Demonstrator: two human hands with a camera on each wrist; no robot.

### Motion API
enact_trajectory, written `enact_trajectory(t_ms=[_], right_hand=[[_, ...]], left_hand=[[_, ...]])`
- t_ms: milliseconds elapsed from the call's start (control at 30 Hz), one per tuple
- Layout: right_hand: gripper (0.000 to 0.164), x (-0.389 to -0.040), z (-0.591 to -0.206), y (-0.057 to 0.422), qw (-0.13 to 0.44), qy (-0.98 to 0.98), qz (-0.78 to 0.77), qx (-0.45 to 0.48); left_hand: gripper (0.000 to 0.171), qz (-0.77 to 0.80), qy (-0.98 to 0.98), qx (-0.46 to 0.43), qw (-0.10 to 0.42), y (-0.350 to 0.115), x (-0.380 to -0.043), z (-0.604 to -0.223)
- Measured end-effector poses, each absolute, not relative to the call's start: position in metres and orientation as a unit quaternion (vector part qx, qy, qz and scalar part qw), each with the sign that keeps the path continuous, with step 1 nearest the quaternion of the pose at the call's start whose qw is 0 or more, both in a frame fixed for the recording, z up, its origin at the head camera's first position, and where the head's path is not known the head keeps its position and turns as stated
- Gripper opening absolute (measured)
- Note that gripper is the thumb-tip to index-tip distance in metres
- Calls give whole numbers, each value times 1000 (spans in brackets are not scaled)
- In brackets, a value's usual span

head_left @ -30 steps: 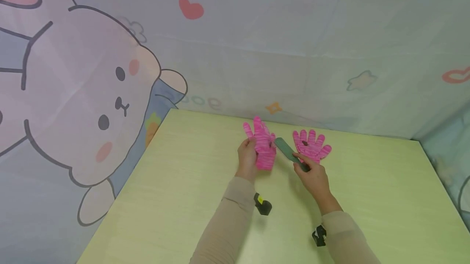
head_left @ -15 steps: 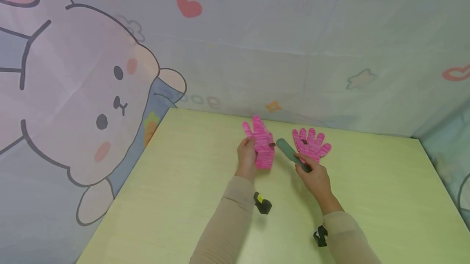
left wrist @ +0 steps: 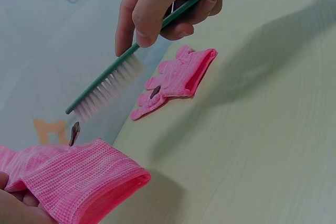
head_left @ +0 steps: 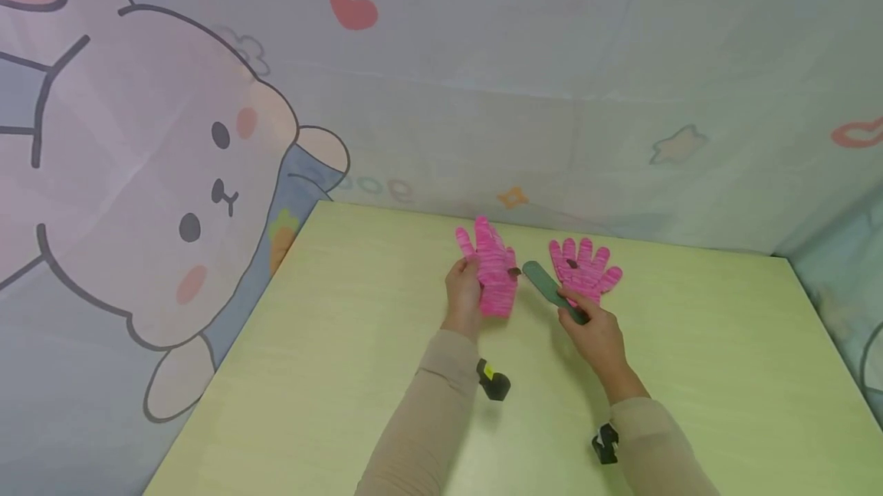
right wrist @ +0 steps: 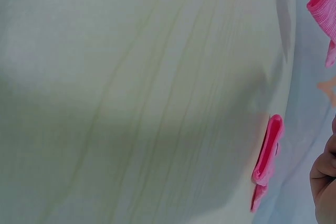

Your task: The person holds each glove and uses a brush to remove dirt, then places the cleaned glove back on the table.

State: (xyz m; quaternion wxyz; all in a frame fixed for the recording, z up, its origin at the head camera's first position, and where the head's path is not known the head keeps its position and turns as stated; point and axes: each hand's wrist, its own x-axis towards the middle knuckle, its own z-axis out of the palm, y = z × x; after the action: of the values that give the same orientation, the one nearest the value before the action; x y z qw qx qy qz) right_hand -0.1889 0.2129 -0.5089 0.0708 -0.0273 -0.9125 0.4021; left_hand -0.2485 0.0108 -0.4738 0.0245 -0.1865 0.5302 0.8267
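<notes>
My left hand (head_left: 463, 297) grips a pink knitted glove (head_left: 495, 289) by its side, lifted above the table, cuff toward me. A small dark brown piece (left wrist: 74, 133) sticks up from this glove. The right hand (head_left: 597, 335) holds a green brush (head_left: 543, 281) by its handle. In the left wrist view its white bristles (left wrist: 107, 88) face down, just above the brown piece; contact there cannot be made out. A second pink glove (head_left: 586, 272) lies on the table beyond the right hand, with another dark bit (left wrist: 155, 92) on it.
The pale yellow-green table (head_left: 331, 373) ends at a cloth backdrop (head_left: 517, 82) printed with a rabbit and hearts. Black wrist devices (head_left: 494, 381) sit at both wrists.
The right hand and brush have shifted slightly right, away from the held glove. The brown piece now shows plainly at that glove's edge. The left hand keeps its hold.
</notes>
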Motion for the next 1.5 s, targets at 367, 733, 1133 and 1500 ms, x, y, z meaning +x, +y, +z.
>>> enact_trajectory(t_ms=[367, 733, 1133, 1500], right_hand=[[36, -188, -509, 216, 63, -913, 401, -33], [37, -191, -508, 208, 62, -908, 415, -15], [36, -189, -511, 213, 69, -916, 395, -24], [35, -189, -510, 208, 78, -897, 435, 10]], left_hand=[[28, 821, 537, -194, 29, 10, -251, -474], [26, 820, 542, -185, 20, 16, -249, -475], [31, 813, 545, -200, 46, 13, -246, -468], [54, 832, 519, -171, 100, 17, -248, -479]])
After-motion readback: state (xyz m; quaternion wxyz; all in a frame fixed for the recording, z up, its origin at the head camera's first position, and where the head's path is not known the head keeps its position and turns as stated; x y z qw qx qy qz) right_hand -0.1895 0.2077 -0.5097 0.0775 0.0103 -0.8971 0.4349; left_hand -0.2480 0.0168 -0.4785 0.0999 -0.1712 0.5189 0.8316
